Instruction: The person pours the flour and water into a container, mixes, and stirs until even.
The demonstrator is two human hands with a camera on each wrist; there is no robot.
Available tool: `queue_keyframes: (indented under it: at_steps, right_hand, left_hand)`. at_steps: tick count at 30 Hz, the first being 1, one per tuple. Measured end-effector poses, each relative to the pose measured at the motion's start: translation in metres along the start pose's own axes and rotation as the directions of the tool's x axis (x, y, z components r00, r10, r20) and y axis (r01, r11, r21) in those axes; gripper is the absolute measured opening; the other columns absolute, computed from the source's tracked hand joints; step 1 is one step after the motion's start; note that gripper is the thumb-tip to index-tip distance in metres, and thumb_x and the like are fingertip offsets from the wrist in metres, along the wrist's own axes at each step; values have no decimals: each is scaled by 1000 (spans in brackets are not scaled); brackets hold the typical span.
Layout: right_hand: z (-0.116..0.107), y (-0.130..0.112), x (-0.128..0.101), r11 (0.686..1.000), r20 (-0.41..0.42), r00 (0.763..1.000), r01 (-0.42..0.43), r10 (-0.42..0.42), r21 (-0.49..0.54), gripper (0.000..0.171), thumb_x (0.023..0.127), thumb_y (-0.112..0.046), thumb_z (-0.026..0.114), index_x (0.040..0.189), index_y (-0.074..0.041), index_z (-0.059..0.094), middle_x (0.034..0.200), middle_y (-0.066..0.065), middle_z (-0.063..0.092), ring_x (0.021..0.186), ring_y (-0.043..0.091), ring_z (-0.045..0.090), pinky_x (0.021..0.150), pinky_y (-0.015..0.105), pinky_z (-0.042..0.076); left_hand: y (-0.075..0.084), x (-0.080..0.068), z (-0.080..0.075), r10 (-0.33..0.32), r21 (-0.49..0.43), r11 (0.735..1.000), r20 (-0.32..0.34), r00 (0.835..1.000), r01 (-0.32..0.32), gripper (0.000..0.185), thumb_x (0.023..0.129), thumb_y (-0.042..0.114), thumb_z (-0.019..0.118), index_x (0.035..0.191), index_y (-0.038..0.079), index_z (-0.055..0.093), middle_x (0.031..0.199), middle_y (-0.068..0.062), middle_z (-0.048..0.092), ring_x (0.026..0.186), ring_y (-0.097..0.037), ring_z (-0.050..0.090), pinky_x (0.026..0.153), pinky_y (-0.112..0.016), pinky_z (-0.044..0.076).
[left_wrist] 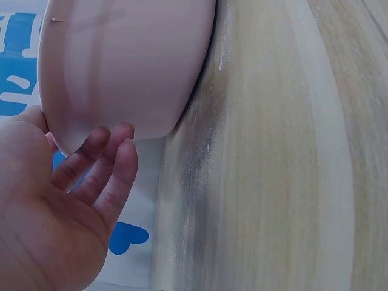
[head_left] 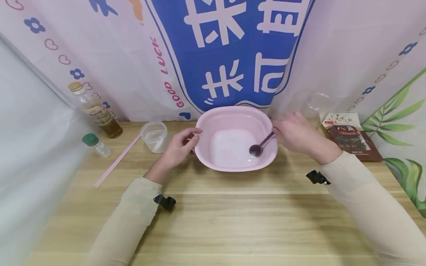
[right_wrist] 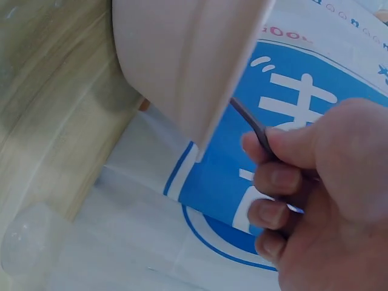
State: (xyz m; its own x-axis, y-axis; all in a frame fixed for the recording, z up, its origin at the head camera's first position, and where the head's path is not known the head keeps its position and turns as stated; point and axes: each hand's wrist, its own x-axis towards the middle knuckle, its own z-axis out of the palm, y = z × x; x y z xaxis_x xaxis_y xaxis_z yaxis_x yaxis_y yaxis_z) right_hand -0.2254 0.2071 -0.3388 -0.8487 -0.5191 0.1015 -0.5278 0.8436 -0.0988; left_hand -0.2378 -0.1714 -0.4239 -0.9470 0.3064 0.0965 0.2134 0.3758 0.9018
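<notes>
Scene: I sit at a light wooden table [head_left: 213, 221], a shallow pink plastic basin [head_left: 236, 114] set near its far edge, about midway along it.
Right hand: my right hand [head_left: 294, 133] has its fingers curled round the handle of a dark long-handled spoon [head_left: 261, 145]; the right wrist view shows thumb and fingers pinching the thin stem just beyond the basin's rim.
Left hand: my left hand [head_left: 179, 147] rests against the basin's left wall, fingers [left_wrist: 106, 163] only gently bent, touching the outside of the wall and gripping nothing.
Spoon: its bowl sits low inside the basin, toward the right side, on or just above a thin pale layer that I take for liquid.
Done so far: by my reckoning, something has already gone into the basin and the spoon is in among it.
Left to do: the pale layer looks uneven, so I judge the mixing unfinished.
Nearby: a clear plastic cup holding white powder [head_left: 154, 136] stands just left of the basin; a pink stick [head_left: 116, 161], a small green-capped jar [head_left: 94, 144] and a bottle of amber liquid [head_left: 96, 111] lie toward the table's far left corner; a dark printed packet [head_left: 349, 136] sits by the right edge.
</notes>
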Motion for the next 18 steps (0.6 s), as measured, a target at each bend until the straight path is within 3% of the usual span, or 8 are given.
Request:
queue_keyframes:
  at_steps: [7, 12, 18]
  right_hand:
    - [0, -10, 0, 993, 48, 992, 111, -113, 51, 17, 105, -8, 63, 91, -12, 72, 89, 3, 70, 90, 29, 63, 81, 44, 43]
    - [16, -19, 9, 975, 2, 989, 142, -145, 170, 17, 105, -6, 63, 92, -10, 73, 86, 2, 68, 89, 26, 62, 85, 43, 43]
    - [39, -24, 23, 980, -111, 992, 78, -58, 181, 16, 106, -7, 63, 96, -3, 75, 90, 9, 73, 92, 33, 66, 85, 48, 48]
  left_hand:
    - [-2, 0, 0, -5, -7, 1000, 2, 1000, 5, 35, 112, 17, 56, 143, 2, 64, 104, -19, 62, 78, -22, 66, 76, -54, 68]
    - [-3, 0, 0, 1, -7, 1000, -3, 1000, -1, 35, 112, 17, 56, 143, 1, 64, 103, -19, 63, 77, -20, 66, 76, -53, 68]
    - [-5, 1, 1, 4, -2, 1000, -3, 1000, -4, 35, 112, 16, 56, 143, 1, 64, 103, -19, 63, 78, -23, 66, 76, -55, 68]
